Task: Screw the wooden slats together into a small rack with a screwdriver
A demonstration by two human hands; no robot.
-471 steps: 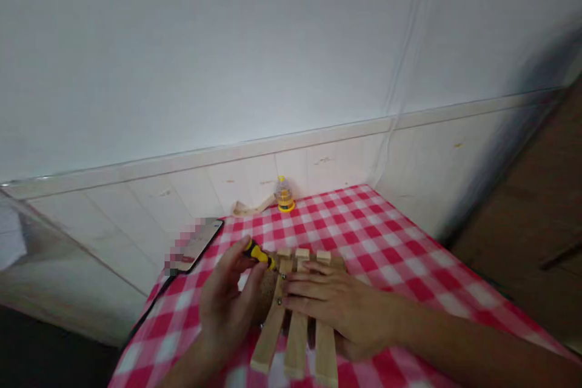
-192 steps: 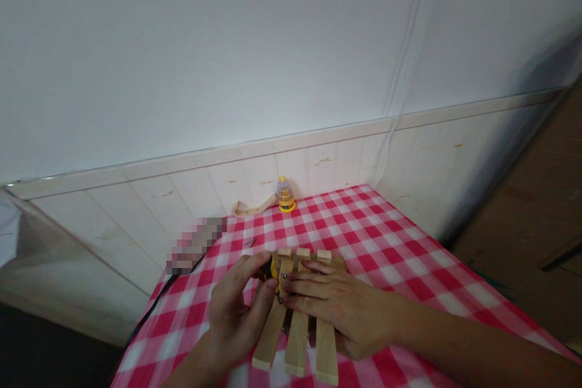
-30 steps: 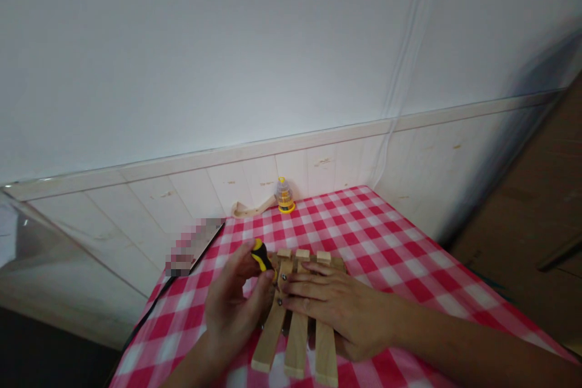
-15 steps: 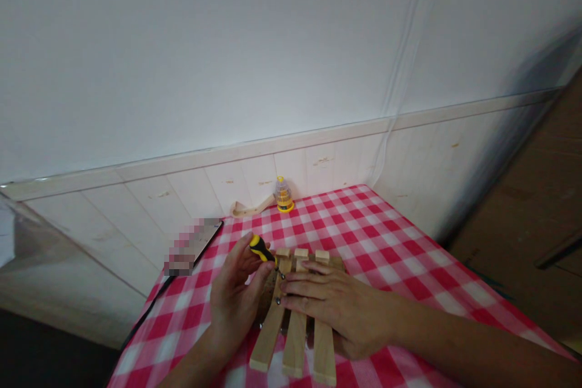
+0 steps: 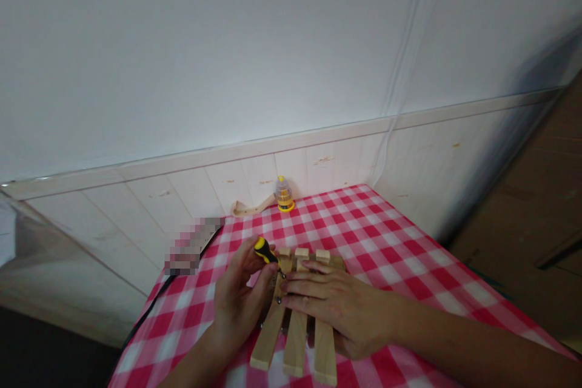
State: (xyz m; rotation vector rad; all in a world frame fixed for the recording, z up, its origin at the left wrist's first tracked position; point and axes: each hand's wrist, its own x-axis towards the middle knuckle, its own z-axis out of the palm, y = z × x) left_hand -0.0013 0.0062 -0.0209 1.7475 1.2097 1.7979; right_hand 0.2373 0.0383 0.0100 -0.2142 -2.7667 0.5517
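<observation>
A white wall with pale panelling rises behind the bench (image 5: pixel 386 242), which is covered in a red-and-white checked cloth. A wooden slat rack (image 5: pixel 295 339) lies flat on the bench near its front edge, with three long slats running toward the person.

The right hand (image 5: pixel 336 309) lies flat on top of the rack with its fingers stretched out and gripping nothing. The left hand (image 5: pixel 239 309) sits just left of the rack with its fingers closed around a screwdriver (image 5: pixel 264 251) that has a yellow-and-black handle. The tool is tilted, its tip down at the far end of the leftmost slat, close to the right fingertips.

A phone (image 5: pixel 193 245) lies left of the rack and further back, with a dark cable (image 5: pixel 150 309) trailing from it. Well behind the rack, against the panelling, are a curved wooden piece (image 5: pixel 250 209) and a small yellow container (image 5: pixel 284 194).
</observation>
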